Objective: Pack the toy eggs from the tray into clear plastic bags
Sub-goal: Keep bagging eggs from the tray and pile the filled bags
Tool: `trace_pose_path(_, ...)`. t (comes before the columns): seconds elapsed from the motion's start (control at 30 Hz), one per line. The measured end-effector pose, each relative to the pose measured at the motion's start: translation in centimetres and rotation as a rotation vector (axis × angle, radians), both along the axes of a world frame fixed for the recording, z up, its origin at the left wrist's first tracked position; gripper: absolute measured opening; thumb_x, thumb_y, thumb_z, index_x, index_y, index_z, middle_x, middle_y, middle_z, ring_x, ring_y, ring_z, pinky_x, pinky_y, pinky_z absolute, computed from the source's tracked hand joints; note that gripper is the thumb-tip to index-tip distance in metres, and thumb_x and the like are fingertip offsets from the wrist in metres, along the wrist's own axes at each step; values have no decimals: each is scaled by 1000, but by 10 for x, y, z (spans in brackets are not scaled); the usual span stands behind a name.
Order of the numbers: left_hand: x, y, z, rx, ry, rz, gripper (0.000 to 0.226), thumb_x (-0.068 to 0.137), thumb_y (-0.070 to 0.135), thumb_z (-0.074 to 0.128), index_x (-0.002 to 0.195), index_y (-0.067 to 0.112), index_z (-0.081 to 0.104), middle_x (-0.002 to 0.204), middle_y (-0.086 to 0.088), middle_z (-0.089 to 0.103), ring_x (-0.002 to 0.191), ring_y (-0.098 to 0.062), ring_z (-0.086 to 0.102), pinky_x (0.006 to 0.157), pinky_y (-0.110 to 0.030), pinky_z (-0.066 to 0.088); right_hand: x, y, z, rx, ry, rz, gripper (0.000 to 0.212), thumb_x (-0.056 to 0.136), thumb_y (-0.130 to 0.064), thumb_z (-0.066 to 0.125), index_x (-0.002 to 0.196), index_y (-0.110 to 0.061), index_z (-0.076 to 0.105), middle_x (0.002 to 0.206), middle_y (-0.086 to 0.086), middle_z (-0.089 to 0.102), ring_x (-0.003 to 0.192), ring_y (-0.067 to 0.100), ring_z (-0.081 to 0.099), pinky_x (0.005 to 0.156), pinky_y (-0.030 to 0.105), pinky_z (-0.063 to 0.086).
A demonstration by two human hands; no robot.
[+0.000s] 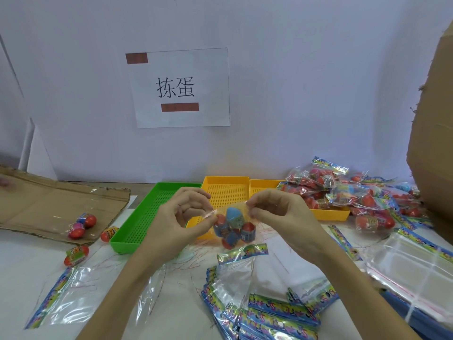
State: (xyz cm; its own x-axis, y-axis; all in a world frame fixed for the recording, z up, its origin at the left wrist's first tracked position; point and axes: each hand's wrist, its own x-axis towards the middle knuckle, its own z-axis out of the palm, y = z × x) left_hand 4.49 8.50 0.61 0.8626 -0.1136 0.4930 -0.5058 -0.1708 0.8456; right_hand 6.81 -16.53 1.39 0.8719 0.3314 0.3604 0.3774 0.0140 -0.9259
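Both hands, left (181, 214) and right (272, 209), pinch the top corners of a clear bag (231, 225) of toy eggs above the near surface; the thin, slippery film is probably best gripped at its edges.

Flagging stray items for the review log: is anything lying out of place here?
Yes. Several loose toy eggs lie outside the trays: two on the flattened cardboard at left, two more on the table beside the green tray, at and.
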Motion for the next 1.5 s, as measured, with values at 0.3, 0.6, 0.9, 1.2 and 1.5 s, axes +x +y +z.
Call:
trace_pose_path(0.3,-8,-24,-2,159,125,-3,27,83,38,84,104,22,79,95,2,79,88,-12,75,75,-27,61,-11,17,2,-132,-61,80,21,96,-2,69,114,-13,73,103,4,77,102,19,74,91,32,60)
trace_pose_path(0.6,-3,-24,-4,-318,346,218,32,76,34,85,99,12,80,106,-9,78,97,-24,76,70,-36,63,-4,7,0,-321,-4,-166,13,93,-34,74,97,-24,79,84,-6,76,78,10,71,72,24,60)
trace_pose_path(0.9,1,-22,-3,-568,511,66,36,57,32,91,88,13,85,108,-14,80,88,-19,77,73,-33,65,-2,5,2,-64,146,-128,20,91,-26,73,90,-7,77,88,13,76,88,28,73,77,31,62)
trace_pose_path(1.2,-1,-29,-9,-574,487,68,25,82,21,80,103,7,74,94,-9,74,78,-19,72,61,-34,61,-8,23,-7,-137,-82,-293,20,101,-20,65,82,-14,67,74,2,66,76,27,62,77,52,54)
trace_pose_path(1.5,0,-27,-11,-440,495,48,37,62,33,92,89,9,83,89,-8,78,75,-19,75,63,-29,61,-2,16,-8,-159,-4,-293,22,102,-23,63,82,-18,71,77,0,72,83,25,70,79,45,58)
